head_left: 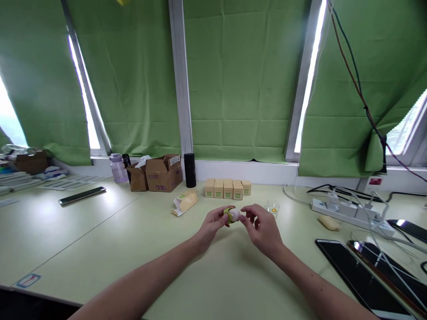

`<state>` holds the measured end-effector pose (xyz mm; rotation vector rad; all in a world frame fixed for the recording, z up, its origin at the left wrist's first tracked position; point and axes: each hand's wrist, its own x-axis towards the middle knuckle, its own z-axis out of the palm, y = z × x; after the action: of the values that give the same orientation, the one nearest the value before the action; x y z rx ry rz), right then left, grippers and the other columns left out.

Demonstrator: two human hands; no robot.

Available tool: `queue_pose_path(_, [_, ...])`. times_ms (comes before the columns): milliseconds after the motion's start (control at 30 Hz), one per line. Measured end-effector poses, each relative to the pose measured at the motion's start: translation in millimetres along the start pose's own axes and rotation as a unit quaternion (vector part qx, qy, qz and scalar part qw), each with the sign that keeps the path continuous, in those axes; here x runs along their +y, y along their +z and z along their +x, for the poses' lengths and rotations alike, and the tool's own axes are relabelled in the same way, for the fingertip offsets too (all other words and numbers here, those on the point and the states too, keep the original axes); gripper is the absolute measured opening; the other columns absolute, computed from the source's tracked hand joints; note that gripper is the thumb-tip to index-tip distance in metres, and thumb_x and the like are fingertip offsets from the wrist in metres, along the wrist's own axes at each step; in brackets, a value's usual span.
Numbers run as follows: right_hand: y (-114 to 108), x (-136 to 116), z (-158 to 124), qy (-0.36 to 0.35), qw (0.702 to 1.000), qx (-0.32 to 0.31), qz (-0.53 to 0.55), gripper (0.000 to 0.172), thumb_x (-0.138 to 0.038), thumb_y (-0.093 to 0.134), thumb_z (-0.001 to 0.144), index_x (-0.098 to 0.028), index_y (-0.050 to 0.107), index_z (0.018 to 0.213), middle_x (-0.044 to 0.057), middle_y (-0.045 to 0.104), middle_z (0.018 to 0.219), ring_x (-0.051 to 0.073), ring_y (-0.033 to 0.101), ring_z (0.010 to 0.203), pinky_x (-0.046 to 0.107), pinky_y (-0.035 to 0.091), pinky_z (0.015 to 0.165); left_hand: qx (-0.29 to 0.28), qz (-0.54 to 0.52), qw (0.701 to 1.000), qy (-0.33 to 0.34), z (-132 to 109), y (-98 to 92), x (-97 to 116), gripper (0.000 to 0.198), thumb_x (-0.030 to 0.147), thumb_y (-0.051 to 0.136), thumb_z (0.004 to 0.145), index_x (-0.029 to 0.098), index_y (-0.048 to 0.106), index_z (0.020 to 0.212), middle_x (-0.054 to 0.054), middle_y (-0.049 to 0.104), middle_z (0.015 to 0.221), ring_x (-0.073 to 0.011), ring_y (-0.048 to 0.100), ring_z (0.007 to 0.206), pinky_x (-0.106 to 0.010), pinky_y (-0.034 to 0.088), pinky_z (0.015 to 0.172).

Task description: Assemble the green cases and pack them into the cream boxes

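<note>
Above the middle of the table, my left hand (213,222) is closed round a small roundish thing (235,215), white on its right side with a yellow-green band on the left. My right hand (262,226) has its fingers curled, with thumb and forefinger pinched at the white side. What kind of thing it is cannot be made out. Just beyond my right hand stands a small clear plastic piece (272,209) with a yellow-orange spot in it. An opened cardboard box (185,202) lies on its side to the left of my hands.
Several small kraft boxes (227,190) stand in a row behind my hands. Farther left are brown cartons (164,173), a black cylinder (190,170) and a purple bottle (118,168). A power strip (350,213) with cables and a tablet (356,275) lie at the right.
</note>
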<state>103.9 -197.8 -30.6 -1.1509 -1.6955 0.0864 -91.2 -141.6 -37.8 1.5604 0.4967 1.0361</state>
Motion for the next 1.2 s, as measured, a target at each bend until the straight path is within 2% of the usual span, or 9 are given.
queue_pose_path(133, [2.3,-5.5,-5.4,-0.106,0.994,-0.016,-0.033,0.036,-0.030,0.059,0.094,-0.021,0.062,0.128,0.013,0.068,0.122,0.019,0.067,0.079,0.029,0.054,0.060,-0.054,-0.077,0.995,-0.033,-1.2,0.2,2.9,0.044,0.056,0.070,0.090,0.016,0.076,0.109,-0.013,0.072,0.105,-0.0237,0.065,0.092,-0.035,0.051,0.081])
queue_pose_path(233, [6.9,-8.3,-9.5,-0.126,0.991,-0.033,-0.042,0.032,-0.023,0.056,0.094,-0.023,0.061,0.126,0.011,0.071,0.120,0.020,0.071,0.086,0.028,0.055,0.061,-0.089,-0.103,0.990,-0.047,-2.8,1.7,4.0,0.037,0.052,0.068,0.092,0.015,0.075,0.093,-0.011,0.070,0.094,-0.0216,0.063,0.087,-0.034,0.051,0.080])
queue_pose_path(333, [10.6,-5.9,-11.8,-0.127,0.989,-0.027,-0.068,0.031,-0.022,0.055,0.096,-0.022,0.059,0.127,0.010,0.075,0.116,0.020,0.073,0.082,0.028,0.056,0.063,-0.080,-0.089,0.991,-0.052,-3.0,3.2,4.4,0.039,0.054,0.068,0.092,0.016,0.074,0.088,-0.010,0.069,0.091,-0.0207,0.063,0.085,-0.033,0.051,0.079])
queue_pose_path(467, [12.3,-1.2,-11.8,-0.151,0.982,-0.009,-0.116,0.034,-0.021,0.051,0.098,-0.022,0.058,0.131,0.012,0.075,0.124,0.022,0.076,0.096,0.028,0.058,0.070,-0.044,-0.039,0.997,-0.044,-1.3,5.7,4.7,0.045,0.060,0.064,0.094,0.016,0.074,0.096,-0.009,0.070,0.093,-0.0201,0.064,0.086,-0.031,0.053,0.075])
queue_pose_path(567, [11.9,-1.1,-11.0,-0.164,0.976,-0.002,-0.146,0.036,-0.020,0.049,0.099,-0.022,0.058,0.135,0.013,0.072,0.130,0.023,0.074,0.109,0.027,0.060,0.074,-0.044,-0.032,0.998,-0.026,-1.3,8.4,6.7,0.047,0.058,0.063,0.096,0.018,0.072,0.117,-0.011,0.071,0.106,-0.0210,0.066,0.091,-0.033,0.057,0.077])
queue_pose_path(700, [11.8,-2.7,-10.8,-0.171,0.971,0.012,-0.169,0.034,-0.020,0.047,0.102,-0.020,0.061,0.132,0.014,0.072,0.131,0.023,0.074,0.110,0.028,0.061,0.075,-0.050,-0.033,0.998,0.003,-3.9,12.0,9.4,0.053,0.052,0.068,0.094,0.021,0.063,0.137,-0.013,0.069,0.123,-0.0253,0.067,0.106,-0.044,0.058,0.094])
queue_pose_path(933, [15.2,-5.7,-12.8,-0.191,0.961,0.018,-0.199,0.036,-0.016,0.048,0.100,-0.017,0.062,0.133,0.016,0.072,0.132,0.025,0.076,0.107,0.029,0.063,0.075,-0.043,-0.054,0.998,0.015,-7.0,14.2,5.3,0.058,0.052,0.069,0.094,0.022,0.057,0.142,-0.014,0.066,0.133,-0.0290,0.065,0.119,-0.050,0.054,0.104])
queue_pose_path(1033, [16.7,-7.5,-12.5,-0.205,0.956,0.016,-0.211,0.037,-0.015,0.046,0.102,-0.015,0.062,0.135,0.019,0.071,0.133,0.025,0.077,0.104,0.030,0.064,0.073,-0.029,-0.046,0.998,0.028,-6.7,16.3,3.7,0.059,0.054,0.068,0.094,0.021,0.057,0.141,-0.014,0.066,0.129,-0.0280,0.065,0.116,-0.046,0.055,0.101])
queue_pose_path(1200, [18.4,-10.0,-10.5,-0.232,0.946,0.020,-0.226,0.039,-0.010,0.044,0.102,-0.011,0.063,0.135,0.021,0.070,0.134,0.027,0.077,0.105,0.032,0.065,0.076,0.000,-0.036,0.999,0.041,-6.4,24.0,3.8,0.059,0.057,0.066,0.094,0.020,0.054,0.138,-0.008,0.066,0.105,-0.0188,0.064,0.091,-0.036,0.055,0.084])
